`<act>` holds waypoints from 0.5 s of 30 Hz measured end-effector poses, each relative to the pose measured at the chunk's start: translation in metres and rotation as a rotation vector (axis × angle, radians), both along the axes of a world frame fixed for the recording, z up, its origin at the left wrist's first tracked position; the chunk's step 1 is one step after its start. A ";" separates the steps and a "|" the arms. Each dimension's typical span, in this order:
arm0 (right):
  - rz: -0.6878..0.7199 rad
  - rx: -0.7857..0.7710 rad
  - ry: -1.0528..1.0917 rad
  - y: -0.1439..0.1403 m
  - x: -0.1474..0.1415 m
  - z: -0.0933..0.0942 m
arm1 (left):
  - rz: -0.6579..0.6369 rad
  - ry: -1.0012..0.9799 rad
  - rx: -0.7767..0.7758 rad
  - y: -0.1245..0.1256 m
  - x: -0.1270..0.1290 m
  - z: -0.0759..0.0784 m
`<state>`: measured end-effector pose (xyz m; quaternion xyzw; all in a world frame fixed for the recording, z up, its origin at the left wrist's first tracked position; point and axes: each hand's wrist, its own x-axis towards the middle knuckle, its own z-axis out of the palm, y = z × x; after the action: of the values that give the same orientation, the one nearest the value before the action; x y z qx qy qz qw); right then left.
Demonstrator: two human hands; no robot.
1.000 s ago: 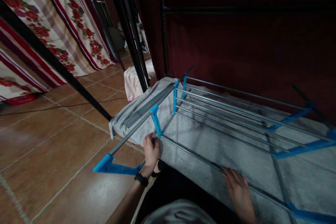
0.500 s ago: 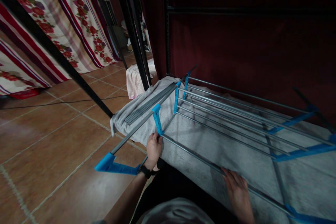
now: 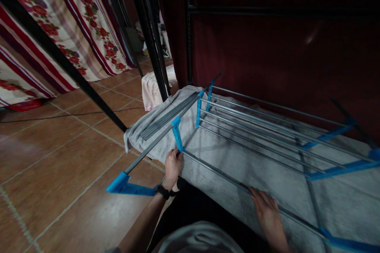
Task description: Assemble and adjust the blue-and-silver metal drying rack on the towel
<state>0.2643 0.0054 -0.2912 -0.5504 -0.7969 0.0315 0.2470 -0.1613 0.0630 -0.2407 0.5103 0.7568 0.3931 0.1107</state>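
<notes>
A partly assembled rack of grey metal tubes (image 3: 216, 170) and blue plastic brackets (image 3: 177, 134) lies across a grey blanket. My left hand (image 3: 173, 168), with a dark band at the wrist, closes around the corner where a blue bracket meets the front tube. The fingertips there are partly hidden behind the joint. Further right, my right hand (image 3: 268, 213) is wrapped over the same front tube, fingers curled across its top. Several loose grey tubes (image 3: 169, 120) lie bundled on the blanket's left end. Another blue bracket (image 3: 130, 185) sticks out over the floor, left of my left wrist.
The grey blanket (image 3: 237, 213) covers a low surface with a dark red cloth (image 3: 267, 55) behind it. Black metal posts (image 3: 148, 35) rise at the left. A floral curtain (image 3: 74, 19) hangs beyond the tiled floor (image 3: 74, 158), where a thin black cable (image 3: 74, 114) runs.
Both hands keep their places on the rack. The view has shifted very slightly; otherwise nothing visibly moved.
</notes>
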 end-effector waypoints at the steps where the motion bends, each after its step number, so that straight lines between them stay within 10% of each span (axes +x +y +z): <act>1: 0.001 0.002 0.001 0.000 0.000 0.000 | -0.002 -0.003 0.000 0.000 -0.001 -0.001; 15: 0.043 0.014 -0.022 0.002 0.002 0.002 | -0.010 -0.019 0.000 0.000 -0.002 0.001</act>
<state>0.2663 0.0073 -0.2891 -0.5319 -0.8112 0.0253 0.2415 -0.1637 0.0633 -0.2396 0.5103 0.7533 0.3972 0.1199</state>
